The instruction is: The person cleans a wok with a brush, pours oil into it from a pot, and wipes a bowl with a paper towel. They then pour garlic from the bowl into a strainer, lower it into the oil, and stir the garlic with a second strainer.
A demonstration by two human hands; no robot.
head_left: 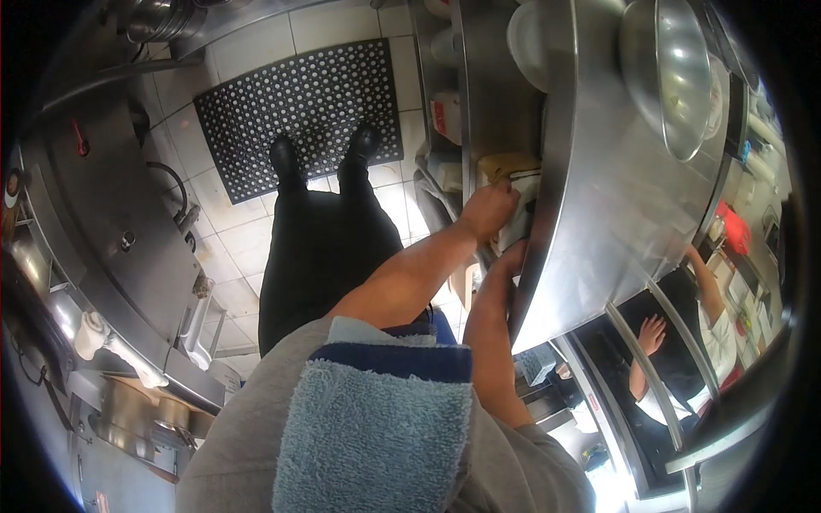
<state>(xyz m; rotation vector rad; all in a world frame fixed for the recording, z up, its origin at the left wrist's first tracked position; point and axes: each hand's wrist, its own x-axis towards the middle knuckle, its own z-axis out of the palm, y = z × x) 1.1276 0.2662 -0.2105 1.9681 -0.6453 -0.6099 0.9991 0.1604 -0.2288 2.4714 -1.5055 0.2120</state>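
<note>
You stretch both bare arms under a steel counter (603,222), left forearm crossing your body, left hand (493,212) curled closed on the pale item (525,193) at its fingertips, beside something tan (503,164). Your right hand (511,258), nearby, is partly hidden, its grip unclear.

bowl (680,85) on counter (599,231) | shelf (496,68) below counter | mat (299,94) on floor (256,43)
</note>
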